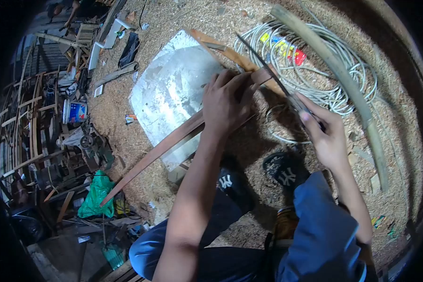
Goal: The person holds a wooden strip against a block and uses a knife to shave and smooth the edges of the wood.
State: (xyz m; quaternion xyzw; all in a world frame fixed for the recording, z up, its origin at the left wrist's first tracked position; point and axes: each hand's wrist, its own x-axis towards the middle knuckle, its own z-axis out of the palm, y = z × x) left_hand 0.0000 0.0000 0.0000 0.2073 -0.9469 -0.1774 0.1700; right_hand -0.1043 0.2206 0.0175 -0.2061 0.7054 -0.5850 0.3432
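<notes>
Long, flat, reddish-brown wooden strip (160, 146): runs slantwise over the middle of the scene, its near-left end by a crumpled green plastic bag (97, 197), its far-right end just past your left hand (224, 103). That hand is closed over the strip close to the far-right end, fingers bent down around it; the thumb's exact hold is hard to tell.

Your right hand (325, 134) is closed on the near end of a long, thin, dark blade (254, 51), seen nearly edge-on, thumb along the grip. Blade slants far-left and crosses the strip's far-right end; whether it bites into the wood, you cannot tell from here.

Beneath the strip: a broad, pale, smudged panel (162, 96) with a glossy surface. An orange-brown length of wood (237, 57) slants from the panel's far edge toward the blade, passing below it.

To the right, a loose coil of pale grey cable (345, 101), with a red, yellow and blue packet (297, 56) among the loops. A long, curved, tan-grey pole (350, 84) lies across the coil's right part.

Your black shoes (279, 164) with white emblems stand on the shavings-strewn ground (120, 155), near side. Far to the left, a white bucket (75, 112) with a blue label sits beside scrap wood (33, 113).
</notes>
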